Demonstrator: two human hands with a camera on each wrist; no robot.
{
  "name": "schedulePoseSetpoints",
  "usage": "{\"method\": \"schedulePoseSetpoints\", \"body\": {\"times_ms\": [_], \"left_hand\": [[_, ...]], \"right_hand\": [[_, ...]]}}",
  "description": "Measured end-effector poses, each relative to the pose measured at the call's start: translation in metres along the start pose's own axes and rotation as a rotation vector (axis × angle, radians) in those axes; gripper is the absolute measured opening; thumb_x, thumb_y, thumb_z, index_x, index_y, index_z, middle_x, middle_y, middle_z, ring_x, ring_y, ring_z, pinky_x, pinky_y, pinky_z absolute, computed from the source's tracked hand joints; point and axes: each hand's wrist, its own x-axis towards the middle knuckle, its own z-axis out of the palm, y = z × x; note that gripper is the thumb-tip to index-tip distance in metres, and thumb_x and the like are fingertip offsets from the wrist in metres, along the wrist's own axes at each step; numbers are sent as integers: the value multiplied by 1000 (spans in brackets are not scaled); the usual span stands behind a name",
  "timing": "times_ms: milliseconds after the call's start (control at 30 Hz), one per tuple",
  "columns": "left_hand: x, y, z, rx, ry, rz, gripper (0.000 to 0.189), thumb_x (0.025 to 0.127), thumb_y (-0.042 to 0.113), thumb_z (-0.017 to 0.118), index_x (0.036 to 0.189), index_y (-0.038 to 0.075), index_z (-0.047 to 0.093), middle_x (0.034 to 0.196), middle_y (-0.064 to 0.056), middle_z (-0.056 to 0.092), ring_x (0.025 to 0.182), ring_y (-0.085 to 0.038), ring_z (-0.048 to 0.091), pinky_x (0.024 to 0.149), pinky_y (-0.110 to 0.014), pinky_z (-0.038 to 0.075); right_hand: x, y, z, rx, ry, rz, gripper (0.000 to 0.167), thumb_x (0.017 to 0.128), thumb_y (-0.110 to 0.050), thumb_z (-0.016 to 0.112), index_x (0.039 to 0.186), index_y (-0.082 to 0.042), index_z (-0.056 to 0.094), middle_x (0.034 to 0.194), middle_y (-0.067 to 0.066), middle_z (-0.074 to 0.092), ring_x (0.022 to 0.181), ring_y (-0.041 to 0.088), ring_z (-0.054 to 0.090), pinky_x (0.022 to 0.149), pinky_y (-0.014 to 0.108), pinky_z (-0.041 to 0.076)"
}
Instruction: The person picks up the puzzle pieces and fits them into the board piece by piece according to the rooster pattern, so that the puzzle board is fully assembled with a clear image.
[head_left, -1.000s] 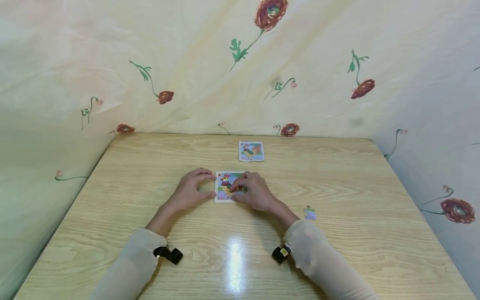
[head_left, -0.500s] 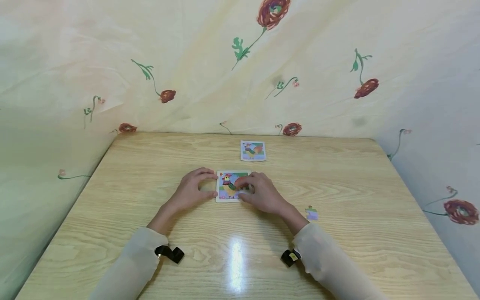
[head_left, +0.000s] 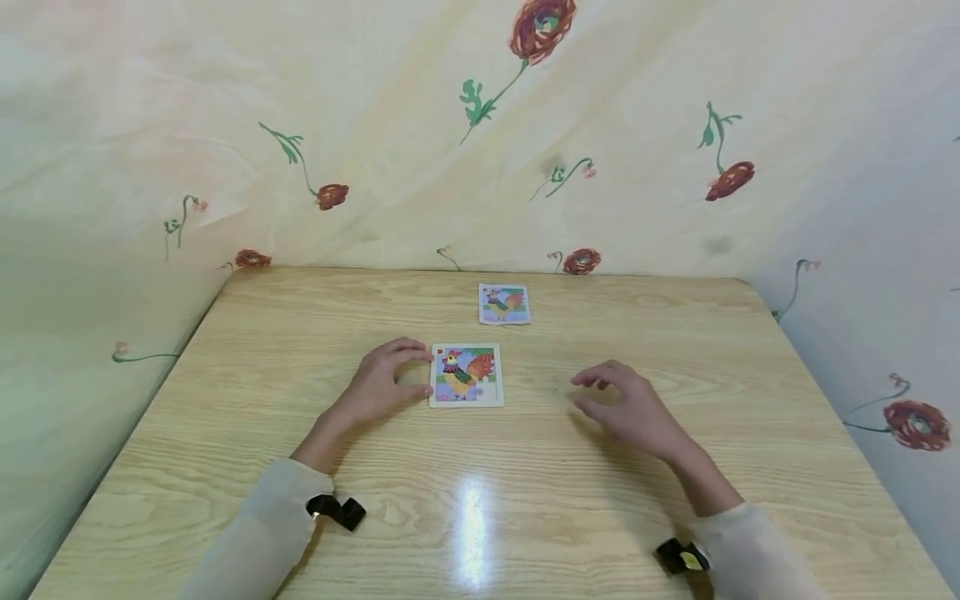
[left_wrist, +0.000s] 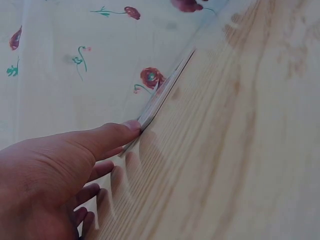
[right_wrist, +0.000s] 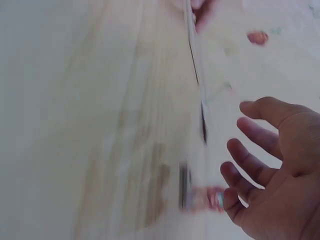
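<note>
A jigsaw puzzle (head_left: 467,373) with a rooster picture lies flat in its white frame near the middle of the table; a pale gap shows at its lower right. Along the frame's left edge, my left hand (head_left: 375,385) rests with thumb and fingertips spread apart, touching it. In the left wrist view the thumb (left_wrist: 117,135) lies against the frame's edge. To the right of the puzzle, my right hand (head_left: 630,410) is over the table, fingers loosely bent. Nothing shows between its fingers (right_wrist: 250,165) in the right wrist view. The loose puzzle piece is hidden beneath the right hand.
Behind the puzzle lies a small card (head_left: 504,304) printed with the same rooster. The wooden table (head_left: 360,550) meets a flowered cloth (head_left: 390,125) at its back and sides.
My right hand has left the puzzle and moved right, uncovering the picture's right side and gap, and now covers the spot where the loose piece was visible. My left hand has stayed put.
</note>
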Motion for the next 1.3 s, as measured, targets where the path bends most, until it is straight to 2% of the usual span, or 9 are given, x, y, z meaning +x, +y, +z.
{"method": "schedulePoseSetpoints", "body": {"times_ms": [100, 200, 433, 533, 633, 833, 967, 1100, 1300], "left_hand": [[1, 0, 0, 1, 1, 0, 50, 86, 31, 85, 132, 17, 70, 147, -5, 58, 146, -34, 44, 122, -62, 31], [2, 0, 0, 0, -1, -4, 50, 86, 31, 84, 132, 17, 70, 147, -5, 58, 146, -34, 45, 122, -62, 32], [2, 0, 0, -6, 5, -7, 50, 85, 29, 85, 131, 17, 71, 147, -5, 58, 145, -34, 46, 122, -60, 33], [2, -1, 0, -10, 6, -4, 50, 85, 29, 85, 131, 17, 71, 147, -5, 58, 145, -34, 46, 122, -60, 34], [3, -1, 1, -11, 2, -13, 50, 85, 30, 85, 131, 18, 71, 146, -4, 58, 145, -32, 46, 123, -58, 34], [3, -2, 1, -9, 0, -10, 50, 85, 30, 85, 131, 18, 71, 146, -3, 58, 145, -32, 46, 122, -58, 34], [2, -5, 2, -15, -4, -16, 49, 86, 31, 84, 132, 19, 70, 147, -2, 57, 146, -32, 45, 123, -60, 32], [0, -6, 2, -16, -3, -15, 49, 86, 31, 84, 132, 19, 70, 147, -2, 57, 147, -32, 44, 123, -60, 32], [-2, -6, 4, -4, -5, -4, 50, 87, 32, 84, 132, 19, 70, 148, -2, 56, 147, -32, 43, 123, -60, 31]], "right_hand": [[-17, 13, -19, -9, 4, 9, 23, 97, -17, 74, 119, -14, 73, 115, 4, 69, 103, 22, 56, 68, 27, 48], [-31, 26, -33, -25, 5, 23, 23, 97, -21, 74, 119, -18, 73, 114, 0, 69, 99, 16, 53, 69, 25, 43], [-50, 50, -43, 1, -29, 76, 26, 95, -23, 76, 120, -19, 71, 116, 1, 66, 95, 10, 55, 71, 22, 47], [-52, 56, -41, -9, -25, 73, 27, 93, -21, 78, 119, -19, 72, 115, 2, 67, 95, 9, 55, 74, 21, 48], [-52, 58, -38, -66, -19, 47, 28, 90, -23, 82, 117, -21, 73, 115, 2, 66, 96, 9, 54, 78, 21, 47], [-53, 61, -29, -177, 20, -43, 28, 83, -22, 88, 108, -24, 75, 111, 0, 63, 94, 9, 48, 77, 24, 43], [-53, 62, -24, -189, 46, -70, 26, 82, -19, 88, 105, -24, 76, 109, -1, 63, 93, 10, 49, 74, 24, 43], [-51, 62, -22, -176, 58, -60, 22, 84, -21, 87, 103, -24, 76, 109, -1, 65, 95, 11, 53, 76, 22, 44], [-40, 59, -21, -175, 76, -71, 19, 87, -18, 85, 103, -22, 75, 110, -2, 66, 96, 14, 58, 74, 22, 47]]}}
